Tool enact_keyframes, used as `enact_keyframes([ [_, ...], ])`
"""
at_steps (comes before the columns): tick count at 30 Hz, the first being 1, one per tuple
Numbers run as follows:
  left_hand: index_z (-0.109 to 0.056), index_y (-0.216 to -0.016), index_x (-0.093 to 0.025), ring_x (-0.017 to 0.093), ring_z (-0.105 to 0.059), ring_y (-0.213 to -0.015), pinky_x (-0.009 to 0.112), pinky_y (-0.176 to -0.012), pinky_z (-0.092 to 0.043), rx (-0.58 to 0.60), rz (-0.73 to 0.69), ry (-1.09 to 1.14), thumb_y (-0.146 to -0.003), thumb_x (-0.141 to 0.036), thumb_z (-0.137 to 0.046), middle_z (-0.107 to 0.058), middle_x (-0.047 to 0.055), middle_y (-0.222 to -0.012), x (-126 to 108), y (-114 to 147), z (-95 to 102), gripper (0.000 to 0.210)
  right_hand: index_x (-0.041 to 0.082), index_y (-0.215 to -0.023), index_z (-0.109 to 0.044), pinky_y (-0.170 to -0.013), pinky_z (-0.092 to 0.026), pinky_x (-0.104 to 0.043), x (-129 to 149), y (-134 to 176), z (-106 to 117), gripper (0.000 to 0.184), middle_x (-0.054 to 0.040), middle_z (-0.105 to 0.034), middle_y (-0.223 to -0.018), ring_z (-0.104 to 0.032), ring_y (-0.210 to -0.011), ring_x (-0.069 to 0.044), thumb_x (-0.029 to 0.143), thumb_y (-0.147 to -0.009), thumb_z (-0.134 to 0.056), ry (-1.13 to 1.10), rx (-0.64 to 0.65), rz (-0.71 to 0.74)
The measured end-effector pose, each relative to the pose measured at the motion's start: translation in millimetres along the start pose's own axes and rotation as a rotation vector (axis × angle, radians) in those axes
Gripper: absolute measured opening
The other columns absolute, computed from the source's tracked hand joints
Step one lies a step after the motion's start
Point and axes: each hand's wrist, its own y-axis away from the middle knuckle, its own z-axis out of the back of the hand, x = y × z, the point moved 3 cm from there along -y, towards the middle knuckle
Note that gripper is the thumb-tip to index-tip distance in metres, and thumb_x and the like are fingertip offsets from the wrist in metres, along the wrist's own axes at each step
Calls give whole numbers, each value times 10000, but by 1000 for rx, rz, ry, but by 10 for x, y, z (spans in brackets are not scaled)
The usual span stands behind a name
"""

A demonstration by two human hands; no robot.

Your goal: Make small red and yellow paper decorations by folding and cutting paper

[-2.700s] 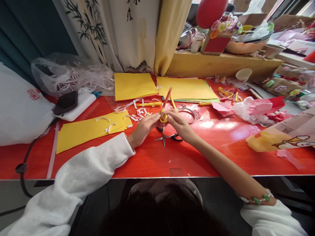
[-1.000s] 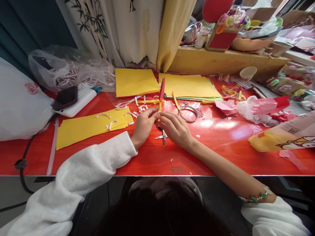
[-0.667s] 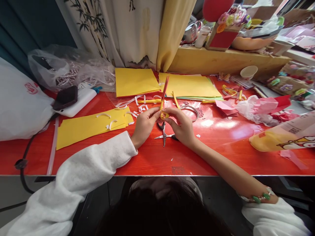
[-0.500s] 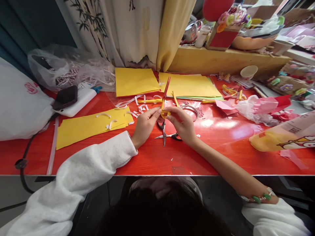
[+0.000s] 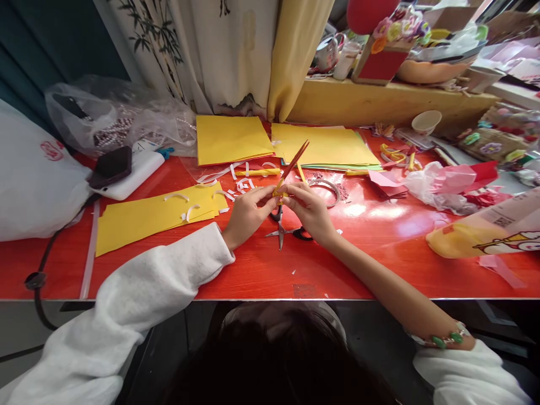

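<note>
Close together above the red table, both hands pinch a folded paper strip (image 5: 296,158), yellow on one side and red on the other. My left hand (image 5: 248,218) grips it between thumb and fingertips, with the long end slanting up to the right. At the strip's short yellow bend, my right hand (image 5: 313,215) presses its thumb and fingers together; the fingers partly hide the fold. Just below the hands lie open scissors (image 5: 280,232) with black handles, one handle partly under the right hand. Another narrow yellow strip (image 5: 301,171) shows behind the right fingers.
Yellow paper sheets (image 5: 234,139) lie at the back, with cut yellow pieces (image 5: 143,222) at left. White paper scraps (image 5: 245,183) and a tape ring (image 5: 331,191) are nearby. A phone (image 5: 112,166) rests left; a drink cup (image 5: 485,228) lies tilted at right.
The strip's long end has swung from nearly upright to leaning right. Its yellow loop between the hands now looks pressed smaller, and the right fingers have shifted slightly left.
</note>
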Motion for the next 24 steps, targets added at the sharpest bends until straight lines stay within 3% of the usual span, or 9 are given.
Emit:
enact_keyframes([
  [7,-667,-896,-164,148,-606,-727,258,-703,-454,11,-75,-137,-842,-280,-569,-670,32,-799,-10,-9,21,160,219,-975,-625,-816,-511,-333,-76,28,-28,218,-52,-632,-956,-609,-894,-169,400,-860,-589,-175,-6,-60],
  [12,-641,-738,-172,132,-551,-631,251,-624,-404,-9,-94,-232,-859,-335,-536,-621,15,-676,-7,-9,35,228,220,-943,-537,-778,-534,-319,-158,65,-82,294,-26,-628,-874,-625,-823,-152,445,-795,-655,-319,-57,-165],
  [16,-654,-750,-167,138,-564,-648,254,-640,-405,-4,-98,-287,-839,-285,-552,-648,25,-714,27,-11,32,179,209,-811,-553,-770,-526,-336,-195,69,-100,246,-23,-610,-837,-608,-803,-160,430,-793,-658,-279,-37,-151],
  [24,-634,-699,-150,122,-511,-575,246,-577,-345,74,-87,-431,-835,-221,-549,-606,21,-643,41,-2,-46,176,189,-736,-567,-692,-451,-285,-182,16,-83,147,-15,-515,-763,-506,-747,-143,271,-856,-588,83,-26,-69],
])
